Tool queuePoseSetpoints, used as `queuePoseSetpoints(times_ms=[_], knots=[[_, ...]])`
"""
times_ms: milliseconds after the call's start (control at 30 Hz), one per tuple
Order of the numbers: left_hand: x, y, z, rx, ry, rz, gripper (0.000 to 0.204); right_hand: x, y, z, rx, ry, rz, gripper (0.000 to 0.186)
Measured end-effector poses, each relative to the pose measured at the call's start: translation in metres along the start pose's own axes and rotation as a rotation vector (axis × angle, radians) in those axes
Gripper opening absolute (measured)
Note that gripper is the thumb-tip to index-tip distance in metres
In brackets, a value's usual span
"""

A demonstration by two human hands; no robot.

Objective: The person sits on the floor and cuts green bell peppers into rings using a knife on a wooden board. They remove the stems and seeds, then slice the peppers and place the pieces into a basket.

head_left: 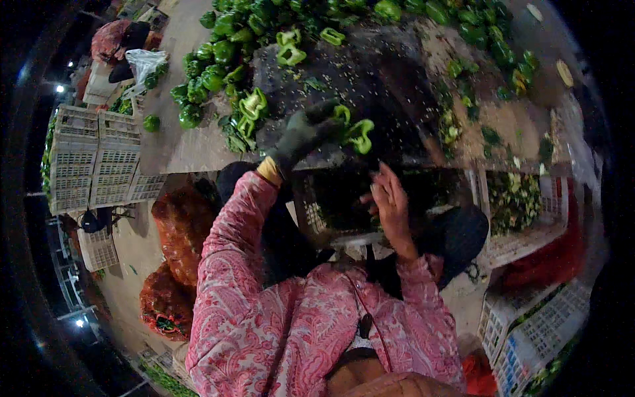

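I had the gloved left hand [299, 137] stretched over the dark, seed-strewn mat [278, 74] on the worktop [198, 149], its fingers against a cut green pepper piece [342, 113]; from my distant post I could not tell whether they gripped it. A second cut piece [362, 136] lay just beside it, nearer the worktop's front edge. My bare right hand [390, 200] hung past that edge above a crate [312, 216], fingers loosely parted. Whole green peppers [228, 26] were heaped beyond the left hand.
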State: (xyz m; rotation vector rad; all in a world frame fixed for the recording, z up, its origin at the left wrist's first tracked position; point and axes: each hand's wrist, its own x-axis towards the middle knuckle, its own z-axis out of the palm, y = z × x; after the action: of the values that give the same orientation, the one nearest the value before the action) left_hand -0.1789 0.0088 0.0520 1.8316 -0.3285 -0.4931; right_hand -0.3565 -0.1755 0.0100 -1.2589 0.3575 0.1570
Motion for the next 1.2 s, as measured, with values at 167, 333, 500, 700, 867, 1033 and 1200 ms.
queuePoseSetpoints(times_ms=[167, 333, 500, 700, 867, 1033, 1200], knots=[[-0.046, -0.003, 0.066, -0.365, -0.138, -0.055, 0.043, 0.022, -0.007, -0.002, 0.238, 0.046, 0.055, 0.054], [-0.068, 0.02, 0.073, -0.509, -0.238, -0.15, 0.04, 0.014, 0.023, -0.04, 0.358, -0.003, 0.114, 0.049], [-0.085, 0.0, 0.086, -0.466, -0.213, -0.063, 0.049, -0.011, 0.01, -0.028, -0.277, 0.04, -0.241, 0.055], [-0.105, -0.001, 0.119, 0.031, -0.265, 0.252, 0.069, -0.019, 0.008, -0.023, 0.777, 0.001, 0.15, 0.055], [-0.107, 0.0, 0.122, 0.614, -0.182, 0.464, 0.055, -0.022, 0.012, -0.017, 0.806, -0.004, 0.153, 0.048], [-0.103, 0.021, 0.127, 0.799, -0.117, 0.52, 0.056, -0.033, -0.004, -0.02, 0.604, -0.03, 0.03, 0.046], [-0.1, 0.022, 0.127, 0.778, -0.012, 0.755, 0.049, -0.028, 0.029, -0.035, -0.169, 0.044, -0.42, 0.051]])
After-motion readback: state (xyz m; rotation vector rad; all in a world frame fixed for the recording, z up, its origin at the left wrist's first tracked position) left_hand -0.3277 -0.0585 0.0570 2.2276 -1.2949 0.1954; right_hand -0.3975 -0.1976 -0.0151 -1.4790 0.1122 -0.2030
